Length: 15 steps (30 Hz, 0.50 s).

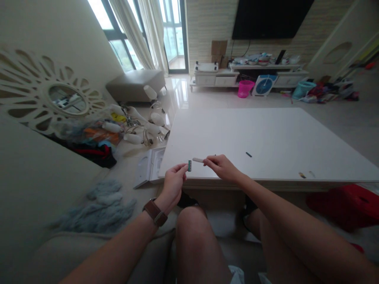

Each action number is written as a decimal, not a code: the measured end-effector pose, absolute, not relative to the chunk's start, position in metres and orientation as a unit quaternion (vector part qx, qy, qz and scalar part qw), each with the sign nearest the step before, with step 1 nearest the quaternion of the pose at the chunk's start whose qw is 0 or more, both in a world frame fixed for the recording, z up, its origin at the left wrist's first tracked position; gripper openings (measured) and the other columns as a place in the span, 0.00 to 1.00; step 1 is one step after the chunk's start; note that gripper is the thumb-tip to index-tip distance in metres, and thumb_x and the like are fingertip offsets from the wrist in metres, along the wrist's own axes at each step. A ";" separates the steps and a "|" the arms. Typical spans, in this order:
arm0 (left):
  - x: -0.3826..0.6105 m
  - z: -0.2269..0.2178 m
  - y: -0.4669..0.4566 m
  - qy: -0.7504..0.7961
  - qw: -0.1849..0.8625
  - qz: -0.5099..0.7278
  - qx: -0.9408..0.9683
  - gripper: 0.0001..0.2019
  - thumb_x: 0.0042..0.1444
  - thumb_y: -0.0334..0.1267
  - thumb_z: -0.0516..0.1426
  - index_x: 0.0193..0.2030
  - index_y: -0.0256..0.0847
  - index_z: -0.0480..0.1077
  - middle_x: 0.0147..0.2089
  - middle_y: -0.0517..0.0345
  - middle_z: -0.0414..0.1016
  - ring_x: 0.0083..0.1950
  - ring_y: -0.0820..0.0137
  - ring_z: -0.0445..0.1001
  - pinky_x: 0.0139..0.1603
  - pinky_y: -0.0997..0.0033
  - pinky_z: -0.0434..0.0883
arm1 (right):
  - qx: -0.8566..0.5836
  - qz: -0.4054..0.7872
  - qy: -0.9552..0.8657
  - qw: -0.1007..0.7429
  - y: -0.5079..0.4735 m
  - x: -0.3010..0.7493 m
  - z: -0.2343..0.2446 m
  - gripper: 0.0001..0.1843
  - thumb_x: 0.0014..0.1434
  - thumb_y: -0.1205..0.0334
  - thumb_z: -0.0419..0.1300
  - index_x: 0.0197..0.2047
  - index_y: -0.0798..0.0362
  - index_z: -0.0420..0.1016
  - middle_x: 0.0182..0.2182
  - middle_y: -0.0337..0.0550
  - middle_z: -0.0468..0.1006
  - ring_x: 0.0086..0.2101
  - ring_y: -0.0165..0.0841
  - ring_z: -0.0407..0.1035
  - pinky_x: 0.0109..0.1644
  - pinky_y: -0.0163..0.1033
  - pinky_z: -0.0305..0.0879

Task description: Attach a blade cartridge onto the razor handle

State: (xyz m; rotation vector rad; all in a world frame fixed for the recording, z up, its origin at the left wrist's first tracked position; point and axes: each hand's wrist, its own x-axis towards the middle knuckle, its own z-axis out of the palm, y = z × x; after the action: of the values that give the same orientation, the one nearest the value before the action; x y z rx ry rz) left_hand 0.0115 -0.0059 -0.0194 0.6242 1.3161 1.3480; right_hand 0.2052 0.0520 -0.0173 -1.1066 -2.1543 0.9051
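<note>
Small pieces [248, 154] on white table [237, 128]

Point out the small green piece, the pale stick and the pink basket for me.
Small green piece [190, 165]: head view, middle of its visible face.
Pale stick [197, 160]: head view, middle of its exposed length.
Pink basket [244, 90]: head view, on its side wall.

We're in a home's living room: beyond the long white rectangular table [266, 130] hangs a wide black flat television [271, 19] over a low white drawered cabinet [206, 80]. Past the table's far left corner, tall cream fabric curtains [130, 33] and a grey padded bench [130, 83]; left of the table, a round mirror [67, 98] framed in cream petals.
</note>
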 end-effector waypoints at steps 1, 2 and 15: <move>0.011 -0.020 -0.006 0.556 0.547 0.565 0.269 0.18 0.38 0.43 0.69 0.33 0.33 0.78 0.21 0.64 0.66 0.24 0.79 0.58 0.25 0.76 0.54 | -0.403 0.337 -0.806 0.272 0.050 0.203 -0.017 0.21 0.69 0.52 0.51 0.34 0.56 0.79 0.18 0.34 0.65 0.23 0.27 0.58 0.29 0.34 0.48; 0.011 -0.020 -0.006 0.556 0.548 0.562 0.273 0.18 0.38 0.44 0.69 0.33 0.33 0.78 0.21 0.63 0.66 0.24 0.79 0.58 0.25 0.76 0.54 | -0.399 0.337 -0.810 0.266 0.048 0.201 -0.017 0.21 0.69 0.52 0.51 0.34 0.56 0.79 0.19 0.34 0.65 0.23 0.26 0.58 0.29 0.34 0.48; 0.011 -0.020 -0.005 0.562 0.542 0.571 0.253 0.19 0.35 0.43 0.69 0.32 0.33 0.77 0.19 0.65 0.65 0.22 0.79 0.57 0.24 0.76 0.53 | -0.440 0.338 -0.819 0.148 0.056 0.209 -0.024 0.22 0.67 0.50 0.53 0.33 0.55 0.80 0.19 0.37 0.67 0.23 0.28 0.57 0.29 0.36 0.46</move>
State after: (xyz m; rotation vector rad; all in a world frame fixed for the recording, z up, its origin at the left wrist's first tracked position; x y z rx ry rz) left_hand 0.0112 -0.0049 -0.0204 0.6002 1.3345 1.3563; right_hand 0.2087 0.0563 -0.0236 -1.2647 -2.3550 0.9709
